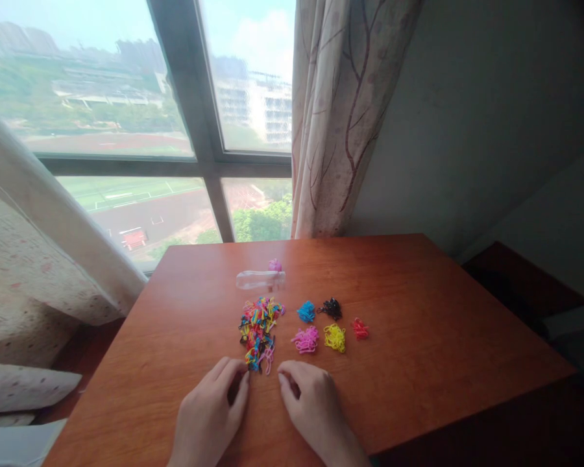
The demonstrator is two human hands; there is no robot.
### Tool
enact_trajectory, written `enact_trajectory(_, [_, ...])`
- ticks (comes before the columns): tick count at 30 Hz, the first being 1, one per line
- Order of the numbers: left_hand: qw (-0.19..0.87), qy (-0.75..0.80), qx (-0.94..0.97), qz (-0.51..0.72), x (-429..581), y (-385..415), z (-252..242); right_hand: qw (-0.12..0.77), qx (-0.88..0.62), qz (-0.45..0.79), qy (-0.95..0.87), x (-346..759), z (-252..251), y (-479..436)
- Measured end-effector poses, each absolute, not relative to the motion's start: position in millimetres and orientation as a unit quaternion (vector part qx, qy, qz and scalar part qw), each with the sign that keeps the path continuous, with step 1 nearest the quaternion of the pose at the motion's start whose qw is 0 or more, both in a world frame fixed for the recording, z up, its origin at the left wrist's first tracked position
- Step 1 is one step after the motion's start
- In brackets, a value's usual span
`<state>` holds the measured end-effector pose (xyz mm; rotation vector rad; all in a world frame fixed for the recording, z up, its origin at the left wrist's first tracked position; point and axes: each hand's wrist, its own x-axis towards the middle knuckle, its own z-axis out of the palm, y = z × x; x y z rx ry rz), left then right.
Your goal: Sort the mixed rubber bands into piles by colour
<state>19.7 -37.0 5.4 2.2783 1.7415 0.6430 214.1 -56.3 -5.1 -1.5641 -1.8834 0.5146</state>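
Note:
A mixed pile of small colourful loops (260, 324), which look like rubber bands, lies on the wooden table. At its lower left edge, my left hand (214, 405) has thumb and forefinger tips brought together. My right hand (314, 399) is just right of the pile's near end, also in a pinch. Anything between either pair of fingertips is too small to make out. Sorted by colour, little heaps sit right of the mixed pile: blue (306, 311), black (331, 308), pink (305, 339), yellow (335, 338) and red (360, 329).
Behind the mixed pile, a clear plastic bottle or tube (253, 279) lies on its side, with a purple object (274, 264) beside it. The table (418, 363) reaches to a window with curtains (331, 130) at the back. A wall stands at the right.

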Motion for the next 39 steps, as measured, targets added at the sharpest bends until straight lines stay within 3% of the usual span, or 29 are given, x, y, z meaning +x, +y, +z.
enact_trajectory(11, [0.088,0.599,0.767,0.213,22.2,-36.5,7.2,0.319,-0.595,0.206,-0.708,213.7,-2.4,-56.7])
enact_trajectory(25, [0.159,0.538,0.782,0.273,29.3,-20.7,19.7,0.304,-0.598,0.198,-0.715,213.4,-2.2,-56.2])
enact_trajectory(32, [0.134,0.453,0.864,0.175,108.5,41.0,61.1,0.292,-0.606,0.203,-0.712,214.1,-1.8,-55.1])
enact_trajectory(39, [0.122,0.399,0.900,0.124,173.7,80.3,62.1,0.283,-0.610,0.190,-0.715,214.3,-1.0,-55.0])
